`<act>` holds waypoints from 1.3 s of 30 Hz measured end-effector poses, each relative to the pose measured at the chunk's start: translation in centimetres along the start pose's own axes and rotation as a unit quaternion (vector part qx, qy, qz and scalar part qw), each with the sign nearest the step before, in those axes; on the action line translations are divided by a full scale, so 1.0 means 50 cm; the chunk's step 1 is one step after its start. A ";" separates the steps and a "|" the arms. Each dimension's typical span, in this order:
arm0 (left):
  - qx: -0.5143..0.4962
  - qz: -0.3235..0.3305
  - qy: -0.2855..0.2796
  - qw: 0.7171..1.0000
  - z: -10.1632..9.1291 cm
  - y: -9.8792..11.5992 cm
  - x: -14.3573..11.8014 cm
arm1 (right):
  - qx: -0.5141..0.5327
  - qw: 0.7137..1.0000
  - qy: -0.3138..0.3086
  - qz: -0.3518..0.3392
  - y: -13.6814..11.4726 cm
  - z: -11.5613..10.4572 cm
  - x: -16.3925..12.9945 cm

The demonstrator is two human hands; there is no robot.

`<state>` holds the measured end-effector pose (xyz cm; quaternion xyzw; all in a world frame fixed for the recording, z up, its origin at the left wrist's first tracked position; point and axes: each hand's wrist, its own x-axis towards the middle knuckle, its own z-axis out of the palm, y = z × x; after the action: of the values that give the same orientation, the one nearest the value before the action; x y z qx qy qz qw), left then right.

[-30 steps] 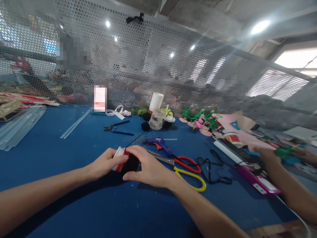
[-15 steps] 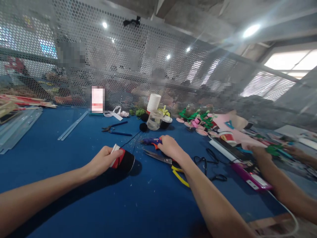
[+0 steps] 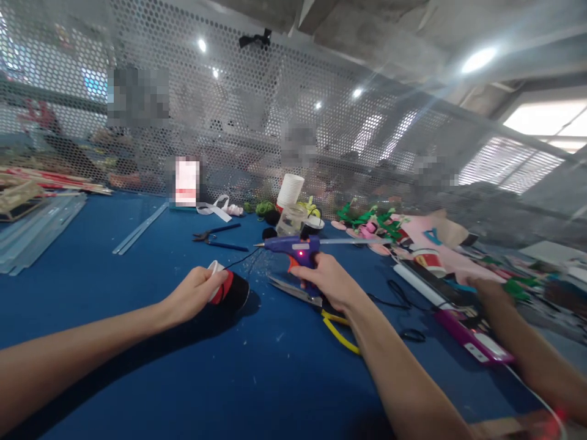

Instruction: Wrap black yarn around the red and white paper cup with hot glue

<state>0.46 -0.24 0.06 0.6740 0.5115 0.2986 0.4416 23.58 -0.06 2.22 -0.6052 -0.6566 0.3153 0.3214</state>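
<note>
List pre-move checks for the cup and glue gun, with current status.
1. Cup secured: ok, gripped near its white rim by the left hand.
2. Glue gun in hand: ok, right hand around its handle, red light on.
3. Glue stick loaded: ok, sticking out the back.
4. Nozzle clear of left hand: ok, visible gap.
5. Nozzle hot enough: cannot tell.
6. Scissors out of the way: not ok, lying just below the glue gun and right hand in view.
</note>
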 end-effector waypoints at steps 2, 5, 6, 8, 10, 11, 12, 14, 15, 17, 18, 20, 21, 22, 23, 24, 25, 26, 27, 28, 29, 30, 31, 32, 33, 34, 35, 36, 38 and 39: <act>0.016 0.009 0.002 1.000 0.000 0.000 0.000 | 0.060 0.997 -0.037 -0.016 -0.016 0.011 -0.026; 0.020 0.003 0.003 1.000 0.001 0.000 0.001 | 0.078 0.995 -0.061 -0.026 -0.042 0.029 -0.057; 0.018 0.001 0.003 1.000 0.001 -0.001 0.002 | 0.068 0.996 -0.061 -0.017 -0.050 0.034 -0.065; 0.012 -0.001 0.001 1.000 0.001 -0.001 0.003 | 0.033 0.998 -0.051 0.010 -0.062 0.044 -0.076; 0.004 -0.003 0.001 1.000 0.001 0.000 0.002 | 0.008 0.999 -0.042 0.024 -0.068 0.051 -0.082; 0.000 -0.006 0.001 1.000 0.001 0.001 0.002 | 0.003 0.999 -0.041 0.020 -0.068 0.053 -0.084; -0.004 -0.010 0.000 1.000 0.001 0.003 0.001 | -0.002 0.999 -0.043 0.013 -0.068 0.055 -0.086; -0.011 -0.016 -0.001 1.000 0.001 0.007 0.000 | -0.011 0.999 -0.042 -0.001 -0.068 0.058 -0.088; -0.013 -0.019 -0.001 1.000 0.002 0.009 -0.001 | -0.019 0.999 -0.038 -0.004 -0.068 0.058 -0.089; -0.018 -0.021 0.002 1.000 0.002 0.011 0.000 | -0.032 0.999 -0.031 -0.003 -0.070 0.059 -0.091; -0.021 -0.020 0.004 1.000 0.002 0.011 0.000 | -0.037 0.999 -0.030 -0.001 -0.070 0.059 -0.092; -0.028 -0.018 0.007 0.999 0.001 0.007 0.003 | -0.050 0.998 -0.033 -0.003 -0.070 0.060 -0.095; -0.032 -0.016 0.008 0.999 0.001 0.004 0.004 | -0.060 0.998 -0.034 -0.009 -0.068 0.061 -0.096; -0.036 -0.015 0.009 0.999 0.000 0.001 0.006 | -0.073 0.997 -0.033 -0.021 -0.066 0.062 -0.097; -0.041 -0.015 0.010 0.999 0.000 -0.001 0.007 | -0.090 0.995 -0.028 -0.039 -0.063 0.063 -0.099; -0.046 -0.017 0.010 0.999 -0.001 -0.004 0.009 | -0.109 0.992 -0.019 -0.061 -0.060 0.065 -0.100; -0.050 -0.020 0.011 0.998 -0.001 -0.005 0.010 | -0.130 0.988 -0.007 -0.088 -0.057 0.066 -0.100; -0.053 -0.022 0.010 0.998 -0.001 -0.006 0.010 | -0.150 0.982 0.007 -0.113 -0.054 0.068 -0.101; -0.056 -0.025 0.009 0.998 0.000 -0.006 0.011 | -0.170 0.976 0.019 -0.134 -0.052 0.069 -0.101; -0.058 -0.030 0.009 0.998 0.000 -0.006 0.011 | -0.186 0.971 0.027 -0.149 -0.051 0.070 -0.102; -0.061 -0.035 0.010 0.997 0.001 -0.005 0.011 | -0.198 0.966 0.031 -0.162 -0.050 0.070 -0.103; -0.065 -0.041 0.013 0.997 0.001 -0.004 0.011 | -0.205 0.963 0.028 -0.171 -0.050 0.070 -0.104; -0.070 -0.046 0.016 0.996 0.002 -0.004 0.011 | -0.209 0.961 0.024 -0.179 -0.050 0.070 -0.105; -0.075 -0.049 0.018 0.996 0.002 -0.004 0.012 | -0.210 0.960 0.020 -0.185 -0.050 0.069 -0.106; -0.078 -0.049 0.019 0.996 0.003 -0.004 0.012 | -0.211 0.959 0.019 -0.189 -0.051 0.069 -0.107; -0.080 -0.048 0.019 0.995 0.003 -0.004 0.012 | -0.211 0.958 0.022 -0.190 -0.052 0.068 -0.108; -0.080 -0.047 0.018 0.995 0.004 -0.004 0.012 | -0.212 0.958 0.022 -0.191 -0.053 0.067 -0.109; -0.081 -0.048 0.018 0.995 0.004 -0.004 0.012 | -0.212 0.958 0.021 -0.192 -0.055 0.067 -0.109; -0.082 -0.051 0.020 0.995 0.004 -0.003 0.012 | -0.210 0.958 0.009 -0.197 -0.057 0.066 -0.110; -0.083 -0.053 0.021 0.995 0.004 -0.003 0.012 | -0.210 0.958 0.003 -0.198 -0.058 0.066 -0.110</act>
<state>0.76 0.28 -0.19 0.6005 0.5291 0.3306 0.5001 19.52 -5.83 2.38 -0.5178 -0.8137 0.0991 0.2451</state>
